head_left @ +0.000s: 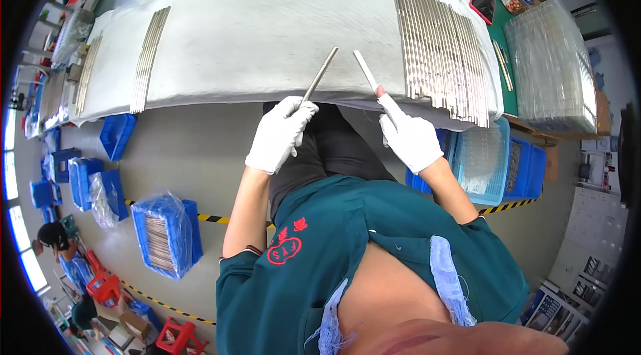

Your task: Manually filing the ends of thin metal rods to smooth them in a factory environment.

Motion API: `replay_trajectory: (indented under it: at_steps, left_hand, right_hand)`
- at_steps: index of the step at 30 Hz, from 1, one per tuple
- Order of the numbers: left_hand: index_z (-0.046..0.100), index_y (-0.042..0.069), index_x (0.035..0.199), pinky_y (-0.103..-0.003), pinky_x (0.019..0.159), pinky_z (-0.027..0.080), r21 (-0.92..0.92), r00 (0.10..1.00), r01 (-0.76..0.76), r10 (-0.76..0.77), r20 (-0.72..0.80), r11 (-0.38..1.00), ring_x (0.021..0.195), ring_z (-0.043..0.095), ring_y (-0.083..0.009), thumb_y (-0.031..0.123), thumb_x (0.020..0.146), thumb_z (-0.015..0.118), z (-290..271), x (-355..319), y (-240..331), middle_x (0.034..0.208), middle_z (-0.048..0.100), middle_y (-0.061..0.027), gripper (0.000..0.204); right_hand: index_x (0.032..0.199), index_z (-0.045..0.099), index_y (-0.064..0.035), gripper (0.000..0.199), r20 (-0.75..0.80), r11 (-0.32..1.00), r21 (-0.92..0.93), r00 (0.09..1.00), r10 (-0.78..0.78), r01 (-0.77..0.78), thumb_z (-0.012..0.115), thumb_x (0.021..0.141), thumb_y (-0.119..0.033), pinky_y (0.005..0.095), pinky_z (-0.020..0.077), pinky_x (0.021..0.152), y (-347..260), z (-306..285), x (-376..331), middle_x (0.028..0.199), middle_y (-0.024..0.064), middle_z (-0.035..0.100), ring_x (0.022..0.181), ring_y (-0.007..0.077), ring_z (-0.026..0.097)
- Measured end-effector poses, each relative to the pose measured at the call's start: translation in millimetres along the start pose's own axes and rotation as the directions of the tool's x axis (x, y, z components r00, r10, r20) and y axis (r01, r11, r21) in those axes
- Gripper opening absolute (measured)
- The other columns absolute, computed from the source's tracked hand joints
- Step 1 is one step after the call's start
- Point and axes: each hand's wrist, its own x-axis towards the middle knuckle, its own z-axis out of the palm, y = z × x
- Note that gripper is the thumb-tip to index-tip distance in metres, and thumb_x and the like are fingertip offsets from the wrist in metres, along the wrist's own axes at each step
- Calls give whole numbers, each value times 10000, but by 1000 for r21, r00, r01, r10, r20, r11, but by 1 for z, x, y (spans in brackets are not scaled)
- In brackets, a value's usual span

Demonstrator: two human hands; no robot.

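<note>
Viewing remotely, I have the gloved left hand (280,135) with its fingers curled closed around the lower part of a slim metal rod (322,73), the free length tilted up and rightward over the near edge of the white cloth (280,35). The gloved right hand (408,136) seems to pinch a pale narrow strip (364,69) at its lower end, a bare fingertip (380,91) showing beside it; the thumb's contact is hidden from me. The strip leans up and leftward, its tip near the rod's but apart. Handling estimate: both pieces project straight with no visible sag, so I judge them stiff, and their slimness suggests little weight. The rod's sheen suggests a smooth surface that could roll or slip in the glove fabric; I would grip it firmly, nearer mid-length for balance. The strip looks flatter, so I would pinch it across its faces; whether it is brittle I cannot tell. For the right-hand row of rods (441,51), packed closely side by side, the uneven near ends look the easiest place to take hold, one at a time
</note>
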Motion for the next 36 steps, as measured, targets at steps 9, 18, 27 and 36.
replay_trajectory:
  at_steps: [9, 18, 27, 36]
  left_hand:
    - [621, 27, 1056, -204, 450, 305, -27, 995, 87, -86, 59, 996, 480, 373, -46, 192, 905, 492, -8, 6, -13, 611, 496, 13, 258]
    - [590, 36, 1154, -180, 538, 382, 50, 995, -94, 95, -6, 994, 592, 469, -33, 98, 873, 552, -11, 9, -20, 810, 610, 6, 291]
    - [573, 66, 1185, -193, 811, 435, 466, 952, -290, 302, 52, 836, 887, 583, -80, 10, 861, 527, -15, 7, -17, 1036, 649, -54, 333]
    - [568, 94, 1193, -204, 781, 457, 556, 928, -340, 367, 68, 758, 841, 613, -102, 30, 857, 537, -12, 6, -17, 980, 662, -62, 343]
  right_hand:
    - [1373, 343, -208, 522, 123, 992, 45, 986, 109, -116, 489, 871, -234, 358, 444, 464, 0, -8, 0, 506, 71, 537, 458, 250, 556]
    - [1331, 419, -274, 497, 129, 995, -36, 988, -88, 94, 528, 851, -204, 304, 372, 354, -12, -18, -6, 504, 28, 515, 368, 200, 486]
    - [1313, 440, -290, 521, -11, 985, -62, 987, -162, 161, 548, 819, -163, 302, 343, 318, -12, 1, 4, 473, 12, 485, 322, 167, 448]
    - [1216, 540, -91, 447, -48, 969, -100, 972, -231, 225, 561, 770, -64, 292, 373, 353, -8, 9, 12, 993, -11, 625, 351, 163, 440]
